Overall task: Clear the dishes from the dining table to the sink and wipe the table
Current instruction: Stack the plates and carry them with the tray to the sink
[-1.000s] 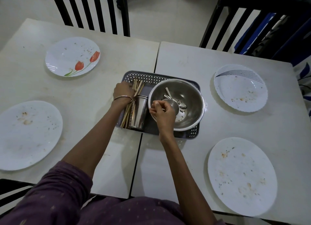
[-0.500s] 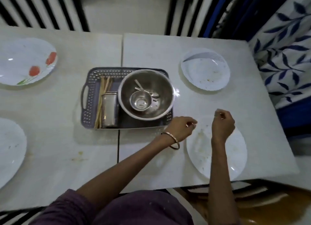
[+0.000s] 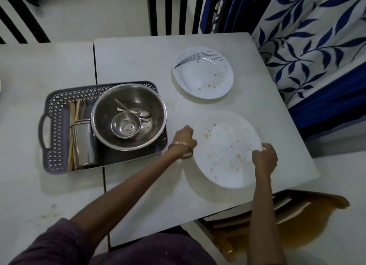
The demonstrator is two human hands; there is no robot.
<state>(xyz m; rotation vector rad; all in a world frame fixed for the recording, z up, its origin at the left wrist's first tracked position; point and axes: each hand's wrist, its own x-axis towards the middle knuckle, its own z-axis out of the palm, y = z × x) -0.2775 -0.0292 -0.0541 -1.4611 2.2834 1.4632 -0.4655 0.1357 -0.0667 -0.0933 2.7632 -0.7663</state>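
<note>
Seeing both hands clamped on dirty white plate: left hand on its left rim, right hand on its right rim, near worktop front-right corner, beside tray.

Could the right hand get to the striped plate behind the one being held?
Probably yes, once freed: the right hand now grips the large plate, and only bare table lies between that and the striped plate.
</note>
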